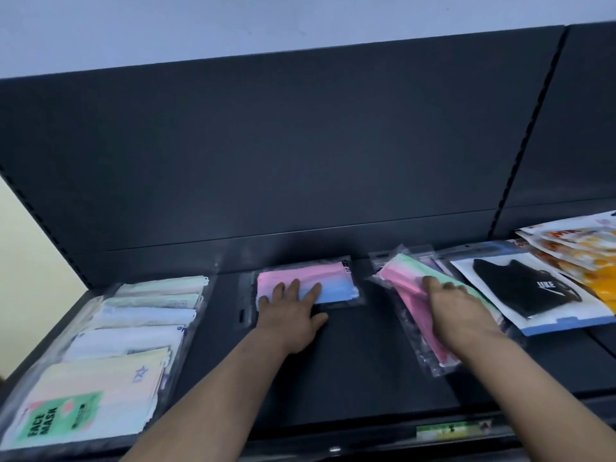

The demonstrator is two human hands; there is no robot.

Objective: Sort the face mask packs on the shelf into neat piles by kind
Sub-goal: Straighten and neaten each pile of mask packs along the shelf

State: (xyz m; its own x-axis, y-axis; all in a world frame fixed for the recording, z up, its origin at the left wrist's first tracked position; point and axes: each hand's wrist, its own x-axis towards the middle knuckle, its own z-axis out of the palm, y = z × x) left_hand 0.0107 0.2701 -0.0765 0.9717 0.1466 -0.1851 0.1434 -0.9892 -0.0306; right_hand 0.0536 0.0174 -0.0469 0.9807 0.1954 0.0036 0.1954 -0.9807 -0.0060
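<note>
Your left hand (293, 315) lies flat with its fingers spread and straight, pressing on the pink-and-blue pack (336, 278). That pack sits square on the dark shelf (350, 378) at twelve o'clock, close to the back panel. Its clear sleeve holds a folded mask that fades from pink to blue.

Your right hand (456, 308) rests on the pink-and-green packs (400, 278) at one o'clock. This loose pile lies slanted, its near end pointing toward five o'clock. Your fingertips bend over the pile's far side, and you cannot tell from here whether they grasp it or only press down. The sleeves hold pink masks, and the top one has a green band.

Touching that pile at two o'clock lies the black mask pack (520, 288), a white and blue pouch with a black mask inside. Beyond it, at three o'clock, orange and yellow packs (573, 251) fan out, overlapping.

Well apart, from nine to seven o'clock, a row of pastel packs (133, 325) overlaps front to back. The nearest is the green-labelled FACE MASK pack (83, 411).
</note>
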